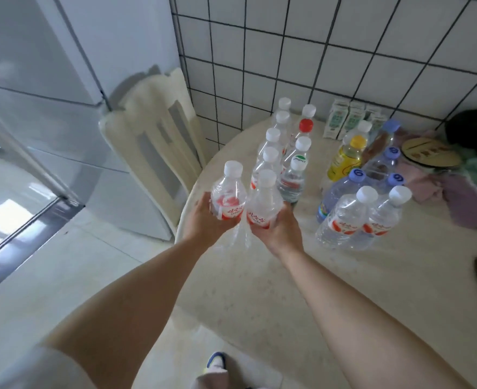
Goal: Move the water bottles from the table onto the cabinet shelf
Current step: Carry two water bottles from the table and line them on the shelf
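A white refrigerator (pixel 49 88) fills the far left, with a cream chair (pixel 158 136) wedged between it and the tiled wall (pixel 330 51). At the near left edge of the round, pale tabletop (pixel 344 290), a person's left hand (pixel 203 223) has its grip wrapped around the lower half of a clear water bottle (pixel 228 192) with a white cap and a red label, held upright over the table edge. Just beside it, the right hand (pixel 281 231) has its grip curled around a second, matching bottle (pixel 264 203); the two bottles touch at label height. Behind them two rows of white-capped bottles (pixel 272 144) run back toward the wall, with one red-capped bottle (pixel 304 130) among them and a green-labelled bottle (pixel 293 181) at the front of the right-hand row. Farther right stands a yellow drink bottle (pixel 346 158) and several blue-capped bottles (pixel 352 181), with two more red-labelled water bottles (pixel 360 217) in front of them, side by side. Small cartons (pixel 344 122) line the wall behind. Crumpled cloths (pixel 462 192) and a round wooden disc (pixel 428 154) lie at the far right. A sneaker (pixel 216 362) shows on the floor below.
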